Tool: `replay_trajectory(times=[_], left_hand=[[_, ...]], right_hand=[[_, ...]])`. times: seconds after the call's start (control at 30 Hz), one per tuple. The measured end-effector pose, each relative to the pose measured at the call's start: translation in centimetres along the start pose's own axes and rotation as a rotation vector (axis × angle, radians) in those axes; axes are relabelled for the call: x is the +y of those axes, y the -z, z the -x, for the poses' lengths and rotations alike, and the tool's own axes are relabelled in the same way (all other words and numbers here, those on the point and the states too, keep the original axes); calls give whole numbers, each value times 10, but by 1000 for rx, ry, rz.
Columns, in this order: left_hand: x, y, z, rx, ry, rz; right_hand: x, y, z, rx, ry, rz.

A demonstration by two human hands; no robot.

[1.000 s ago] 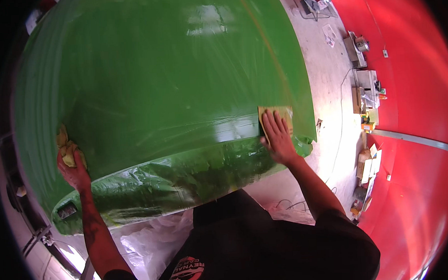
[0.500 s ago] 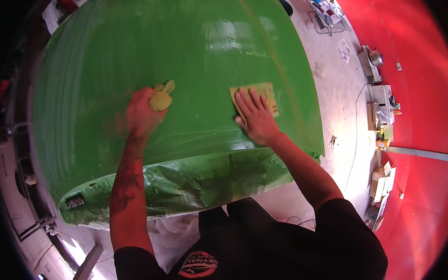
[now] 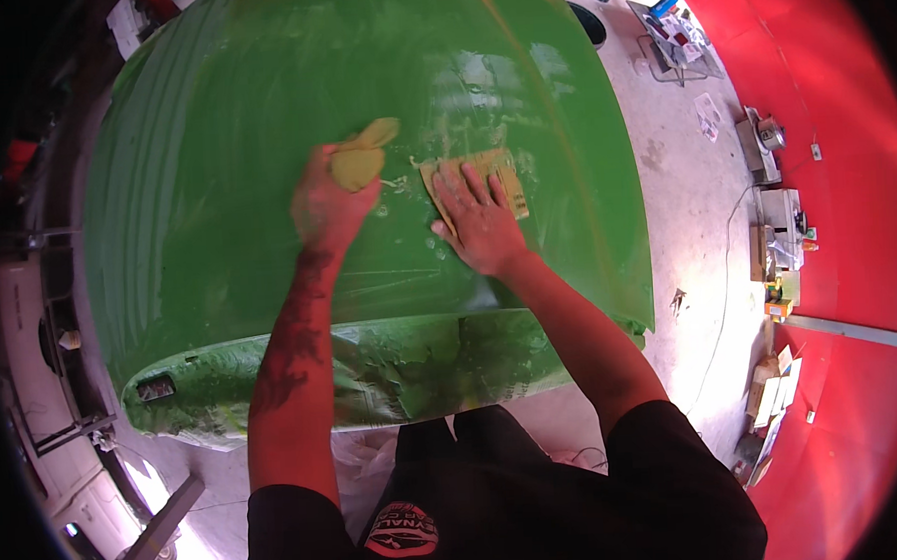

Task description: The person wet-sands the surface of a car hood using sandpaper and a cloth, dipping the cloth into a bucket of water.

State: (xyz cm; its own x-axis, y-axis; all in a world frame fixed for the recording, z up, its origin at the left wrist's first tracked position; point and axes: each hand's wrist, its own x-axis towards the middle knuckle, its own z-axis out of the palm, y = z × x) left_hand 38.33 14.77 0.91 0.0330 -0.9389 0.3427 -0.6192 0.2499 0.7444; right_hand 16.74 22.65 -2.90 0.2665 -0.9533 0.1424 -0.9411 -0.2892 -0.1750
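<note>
A broad green car hood [image 3: 256, 218] lies in front of me, wet and streaked. In my left hand [image 3: 333, 200] is a bunched yellow sponge [image 3: 358, 168], squeezed so that part bulges out past the fingers; the hand is slightly blurred and over the middle of the hood. My right hand [image 3: 481, 219] presses flat, fingers stretched, on a yellowish-tan sheet of sandpaper [image 3: 509, 177] against the hood. Water splashes and drops show around the sheet, between it and the sponge. Smeared green covers the hood's near, turned-down edge [image 3: 422, 366].
Along the red wall [image 3: 841, 93] at right stand cans, an open cardboard box [image 3: 773, 386] and other boxes on the concrete floor [image 3: 686, 220]. A small cluttered table [image 3: 673, 40] is at the far right. A white vehicle [image 3: 35, 328] stands at left.
My left hand has moved right and away from me with the sponge. My right hand has slid the sandpaper left and slightly away. Fresh water splashes appear near the sheet.
</note>
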Motion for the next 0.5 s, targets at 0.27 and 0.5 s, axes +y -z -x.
replay_trajectory(times=[0.27, 0.5], left_hand=[[-183, 216, 80, 293, 349, -580], [-221, 214, 95, 311, 425, -760]], right_hand=[[21, 28, 38, -306, 237, 24], [30, -21, -152, 62, -150, 32]])
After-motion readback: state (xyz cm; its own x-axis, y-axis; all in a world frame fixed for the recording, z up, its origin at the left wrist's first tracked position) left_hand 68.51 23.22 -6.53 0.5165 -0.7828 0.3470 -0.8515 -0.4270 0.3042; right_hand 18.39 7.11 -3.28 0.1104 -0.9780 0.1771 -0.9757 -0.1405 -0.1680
